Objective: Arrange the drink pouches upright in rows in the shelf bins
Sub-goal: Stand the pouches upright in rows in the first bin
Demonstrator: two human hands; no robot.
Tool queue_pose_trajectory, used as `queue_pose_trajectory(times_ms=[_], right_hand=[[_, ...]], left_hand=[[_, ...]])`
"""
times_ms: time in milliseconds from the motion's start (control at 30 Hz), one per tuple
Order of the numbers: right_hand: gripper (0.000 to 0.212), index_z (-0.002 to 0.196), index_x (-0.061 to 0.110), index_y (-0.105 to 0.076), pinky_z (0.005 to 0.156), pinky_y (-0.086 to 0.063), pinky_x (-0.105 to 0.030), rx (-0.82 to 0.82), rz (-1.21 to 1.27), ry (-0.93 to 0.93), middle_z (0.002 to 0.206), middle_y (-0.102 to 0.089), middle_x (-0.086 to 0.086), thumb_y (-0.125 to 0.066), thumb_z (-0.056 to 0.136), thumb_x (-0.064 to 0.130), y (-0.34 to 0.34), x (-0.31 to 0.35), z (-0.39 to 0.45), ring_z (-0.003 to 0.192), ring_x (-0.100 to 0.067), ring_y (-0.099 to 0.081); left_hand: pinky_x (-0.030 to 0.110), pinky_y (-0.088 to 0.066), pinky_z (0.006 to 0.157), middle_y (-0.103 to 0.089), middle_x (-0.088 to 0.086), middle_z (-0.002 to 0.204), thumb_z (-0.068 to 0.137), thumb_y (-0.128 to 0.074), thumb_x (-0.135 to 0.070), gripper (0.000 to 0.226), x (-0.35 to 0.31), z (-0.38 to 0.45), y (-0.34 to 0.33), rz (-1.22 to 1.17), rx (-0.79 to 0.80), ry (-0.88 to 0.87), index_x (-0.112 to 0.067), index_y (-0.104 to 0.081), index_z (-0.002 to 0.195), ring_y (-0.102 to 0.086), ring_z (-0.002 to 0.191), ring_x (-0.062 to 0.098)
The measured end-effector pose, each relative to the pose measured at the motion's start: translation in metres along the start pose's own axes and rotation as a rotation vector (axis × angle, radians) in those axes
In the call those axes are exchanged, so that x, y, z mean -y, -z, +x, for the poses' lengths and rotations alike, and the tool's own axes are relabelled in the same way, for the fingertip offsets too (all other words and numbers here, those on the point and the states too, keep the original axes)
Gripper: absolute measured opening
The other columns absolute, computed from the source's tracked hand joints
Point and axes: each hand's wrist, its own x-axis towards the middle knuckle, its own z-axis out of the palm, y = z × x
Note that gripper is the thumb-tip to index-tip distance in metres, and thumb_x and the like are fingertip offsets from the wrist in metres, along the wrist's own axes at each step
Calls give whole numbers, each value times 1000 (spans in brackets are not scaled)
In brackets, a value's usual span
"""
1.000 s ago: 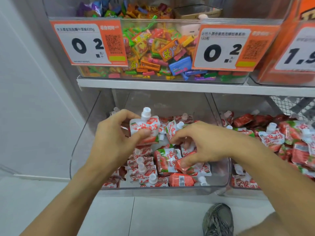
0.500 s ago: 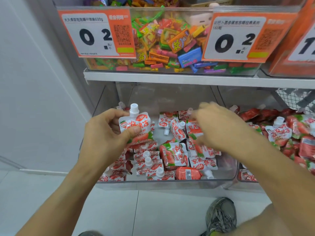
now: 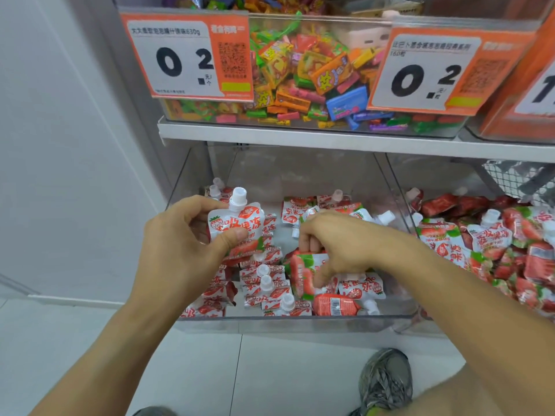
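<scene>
Two bins: clear bin on the lowest shelf over pale floor tiles, a second bin touching its right side.
Pouches: dozens, uncounted, mostly lying jumbled.
Left hand: pinches one upright pouch above the clear bin's left half.
Right hand: fingers curled onto a lying pouch mid-bin.
Above: candy bin, two price tags.
Below: grey shoe.

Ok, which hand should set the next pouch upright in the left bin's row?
Left, probably. The left hand already grips an upright pouch, cap up, over the left bin. The right hand is just closing on a lying pouch.
</scene>
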Motion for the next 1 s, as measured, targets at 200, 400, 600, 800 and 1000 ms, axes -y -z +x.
queue_pose_trajectory(times_ms=[200, 400, 600, 800, 1000], right_hand=[[21, 81, 27, -58, 76, -47, -29, -187, 148, 108, 90, -56, 14, -78, 83, 29, 17, -6, -14, 82, 0, -55], [11, 93, 25, -53, 73, -43, -25, -348, 314, 17, 100, -56, 4, -64, 94, 27, 28, -12, -15, 83, -10, -58], [29, 101, 11, -60, 66, -31, -23, -781, 341, -175, 91, -63, -3, -71, 88, 34, 27, 5, 26, 78, -20, -55], [55, 123, 12, -61, 79, -48, -30, -554, 421, -254, 121, -64, -6, -74, 83, 48, 18, 21, 81, 103, -25, -61], [46, 138, 16, -50, 88, -41, -28, -73, 269, -118, 138, -55, -7, -53, 99, 40, 12, 25, 103, 117, -25, -54]], left_hand=[[17, -53, 67, -70, -14, 92, 69, -83, -33, 41, 8, 2, 1, -5, -20, 45, -29, -69, 107, -66, 74, 2], [16, -48, 65, -69, -10, 94, 72, -81, -28, 31, 12, 6, 2, -72, -67, 83, -34, -65, 99, -65, 79, 4], [7, -45, 59, -68, -18, 93, 71, -82, -26, 32, 9, 8, 4, -97, -73, 114, -36, -66, 97, -65, 78, 3], [16, -47, 64, -67, -18, 92, 70, -83, -28, 32, 14, 8, 6, -72, -66, 116, -40, -65, 94, -66, 79, 5], [9, -47, 60, -68, -21, 90, 70, -83, -30, 31, 15, 8, 12, -77, -70, 91, -42, -65, 93, -65, 75, 0]])
